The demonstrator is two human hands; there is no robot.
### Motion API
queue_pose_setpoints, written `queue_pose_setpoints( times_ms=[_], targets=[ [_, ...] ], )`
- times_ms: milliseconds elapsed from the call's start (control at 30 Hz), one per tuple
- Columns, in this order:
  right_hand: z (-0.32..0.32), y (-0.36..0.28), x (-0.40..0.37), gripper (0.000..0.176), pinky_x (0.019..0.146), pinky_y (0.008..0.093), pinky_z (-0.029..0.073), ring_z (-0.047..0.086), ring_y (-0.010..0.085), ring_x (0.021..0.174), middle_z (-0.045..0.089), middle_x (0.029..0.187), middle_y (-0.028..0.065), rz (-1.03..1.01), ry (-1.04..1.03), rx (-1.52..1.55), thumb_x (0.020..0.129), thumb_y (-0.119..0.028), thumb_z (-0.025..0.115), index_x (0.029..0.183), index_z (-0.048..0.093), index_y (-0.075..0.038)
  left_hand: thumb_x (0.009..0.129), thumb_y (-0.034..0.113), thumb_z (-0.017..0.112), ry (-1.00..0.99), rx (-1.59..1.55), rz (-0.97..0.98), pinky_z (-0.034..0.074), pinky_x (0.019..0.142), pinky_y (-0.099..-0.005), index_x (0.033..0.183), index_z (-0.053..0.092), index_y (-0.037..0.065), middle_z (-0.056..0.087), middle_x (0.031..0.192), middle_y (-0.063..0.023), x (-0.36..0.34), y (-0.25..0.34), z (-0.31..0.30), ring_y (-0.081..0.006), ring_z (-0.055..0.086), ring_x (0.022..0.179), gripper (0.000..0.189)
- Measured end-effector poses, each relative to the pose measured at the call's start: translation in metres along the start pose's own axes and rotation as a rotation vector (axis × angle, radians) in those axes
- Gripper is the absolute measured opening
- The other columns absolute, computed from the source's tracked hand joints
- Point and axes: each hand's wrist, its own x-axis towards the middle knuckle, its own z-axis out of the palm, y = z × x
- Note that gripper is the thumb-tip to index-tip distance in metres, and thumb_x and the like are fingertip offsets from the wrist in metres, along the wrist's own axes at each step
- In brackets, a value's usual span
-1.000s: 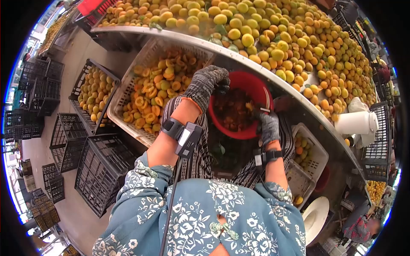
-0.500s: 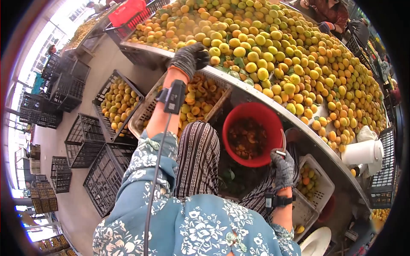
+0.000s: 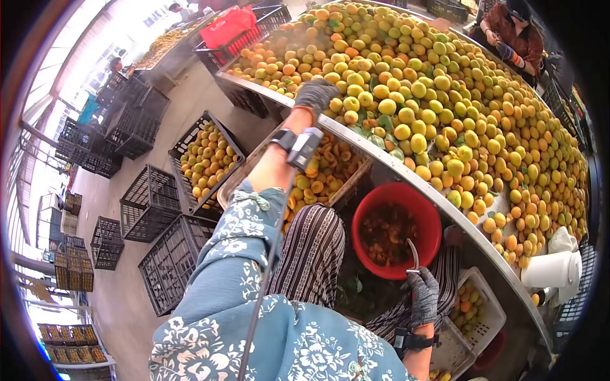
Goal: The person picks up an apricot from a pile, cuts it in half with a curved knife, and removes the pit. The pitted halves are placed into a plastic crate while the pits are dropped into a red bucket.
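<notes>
My left hand (image 3: pixel 316 96), in a grey knitted glove, is at the near edge of a big heap of apricots (image 3: pixel 406 95), fingers curled; what they hold, if anything, is hidden. My right hand (image 3: pixel 423 297), gloved too, grips a curved knife (image 3: pixel 414 254) whose thin blade points up over the near rim of a red bucket (image 3: pixel 429 219). Dark wet scraps, perhaps pits (image 3: pixel 384 238), lie in the bucket. Beneath my left forearm, a pale crate (image 3: pixel 352 184) holds split apricots (image 3: pixel 327 162).
A metal table edge (image 3: pixel 381 163) curves across in front. At the left stand a black crate of whole apricots (image 3: pixel 206 159) and other black crates (image 3: pixel 149 203). A white crate (image 3: pixel 489 305) with fruit is by my right hand; a white container (image 3: pixel 549 270) stands beyond. Another person (image 3: pixel 518 38) is across the heap.
The view has shifted, so most things appear lower and further right. My left hand remains at the heap's edge. The knife now points up toward the bucket, its curved blade showing more clearly.
</notes>
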Motion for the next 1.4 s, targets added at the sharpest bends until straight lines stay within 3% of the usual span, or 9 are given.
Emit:
queue_pose_setpoints(
  times_ms=[33,167,367,567,700,900,1100,1300,1400],
  targets=[
    [0.000,0.002,0.002,0.010,0.041,0.0198,0.035,0.048,0.0065,0.045,0.058,0.062,-0.0008,-0.006,-0.006,0.000,0.089,-0.015,0.060,0.095,0.064,-0.007,0.070,0.039,0.072,0.028,-0.503,-0.214,0.051,0.080,-0.0384,0.102,0.070,0.015,0.068,0.106,-0.0096,-0.001,0.009,0.003,-0.0287,0.065,0.096,0.040],
    [0.002,0.007,0.007,0.011,0.043,0.0197,0.036,0.051,0.0070,0.049,0.058,0.063,-0.0013,-0.049,0.009,0.062,0.089,-0.014,0.060,0.096,0.064,-0.007,0.071,0.049,0.072,-0.223,0.011,-0.233,0.047,0.091,-0.0372,0.120,0.062,0.011,0.064,0.117,-0.0117,-0.002,0.062,0.003,-0.0284,0.061,0.108,0.063],
    [0.011,-0.009,-0.001,0.004,0.050,0.0180,0.033,0.045,0.0029,0.056,0.053,0.066,-0.0051,-0.011,-0.043,0.118,0.087,-0.009,0.063,0.089,0.064,-0.005,0.074,0.036,0.069,-0.001,0.128,-0.390,0.047,0.092,-0.0399,0.114,0.063,0.010,0.063,0.117,-0.0165,-0.001,0.086,0.036,-0.0307,0.059,0.111,0.047],
    [0.016,0.000,0.007,0.006,0.050,0.0192,0.034,0.046,0.0039,0.055,0.054,0.063,-0.0038,-0.057,-0.022,0.076,0.088,-0.012,0.062,0.089,0.064,-0.005,0.070,0.034,0.069,-0.006,-0.161,-0.181,0.050,0.078,-0.0446,0.104,0.059,0.014,0.067,0.092,-0.0189,-0.009,0.131,0.049,-0.0355,0.065,0.089,0.041],
    [0.025,-0.004,0.006,0.007,0.050,0.0192,0.035,0.046,0.0041,0.053,0.053,0.060,-0.0041,-0.066,-0.035,0.072,0.089,-0.013,0.062,0.090,0.064,-0.007,0.072,0.041,0.071,-0.037,-0.405,-0.104,0.050,0.081,-0.0437,0.111,0.057,0.014,0.067,0.095,-0.0156,-0.022,0.148,0.069,-0.0350,0.065,0.092,0.049],
    [0.010,0.014,0.007,0.006,0.052,0.0191,0.036,0.046,0.0039,0.055,0.053,0.064,-0.0045,-0.103,0.010,0.125,0.089,-0.012,0.062,0.090,0.064,-0.007,0.069,0.027,0.079,0.433,-0.801,-0.016,0.051,0.081,-0.0352,0.112,0.060,0.009,0.068,0.097,-0.0110,-0.021,0.107,0.060,-0.0232,0.066,0.087,0.050],
    [0.005,0.013,0.008,0.004,0.052,0.0192,0.036,0.047,0.0045,0.055,0.053,0.063,-0.0042,-0.047,0.034,0.089,0.089,-0.011,0.060,0.088,0.062,-0.007,0.077,0.034,0.067,0.308,-0.287,-0.479,0.049,0.086,-0.0396,0.115,0.060,0.016,0.068,0.104,-0.0137,-0.017,0.010,0.002,-0.0312,0.064,0.098,0.043],
    [0.015,0.006,0.019,0.004,0.045,0.0200,0.036,0.047,0.0061,0.050,0.053,0.061,-0.0026,0.102,0.044,0.072,0.088,-0.011,0.060,0.086,0.059,-0.008,0.075,0.046,0.065,-0.031,-0.095,-0.574,0.043,0.099,-0.0408,0.134,0.049,0.020,0.053,0.133,-0.0146,0.005,0.005,-0.014,-0.0324,0.051,0.122,0.067],
    [0.000,0.037,0.039,0.010,0.039,0.0220,0.035,0.049,0.0085,0.046,0.056,0.059,-0.0016,0.001,0.026,0.004,0.089,-0.020,0.061,0.092,0.062,-0.011,0.076,0.039,0.068,0.094,0.084,-0.423,0.030,0.109,-0.0464,0.133,0.048,0.014,0.045,0.140,-0.0155,0.032,0.000,0.042,-0.0332,0.038,0.133,0.066]
  ],
)
